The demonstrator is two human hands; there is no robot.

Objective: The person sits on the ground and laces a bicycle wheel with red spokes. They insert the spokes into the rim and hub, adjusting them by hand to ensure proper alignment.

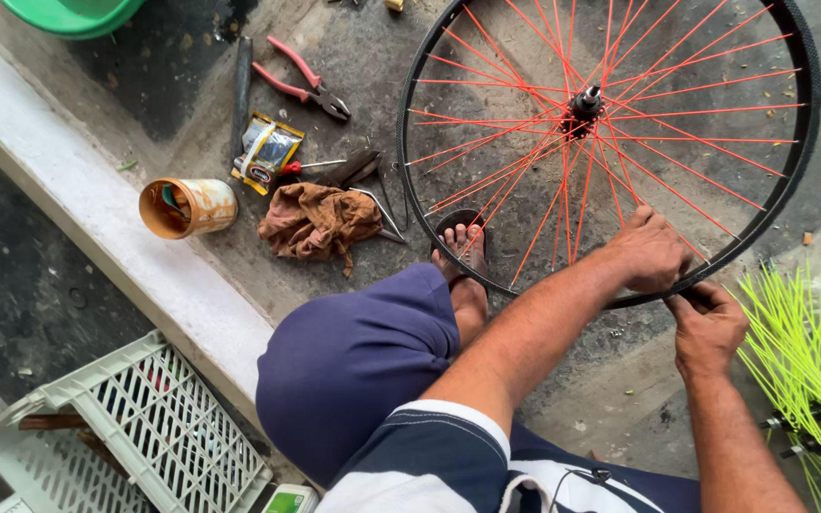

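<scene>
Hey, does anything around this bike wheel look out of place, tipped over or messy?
A rusty tin can lies on its side by the white ledge. Beside it a brown rag sits crumpled over scattered tools. The wheel itself looks sound.

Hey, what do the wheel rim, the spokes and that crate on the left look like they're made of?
Wheel rim: looks like metal with a dark, matte finish, thin and rigid. Spokes: thin straight rods in bright orange, probably coated or sleeved metal; hard to tell. Crate: pale moulded plastic, judging by its open lattice walls.
</scene>
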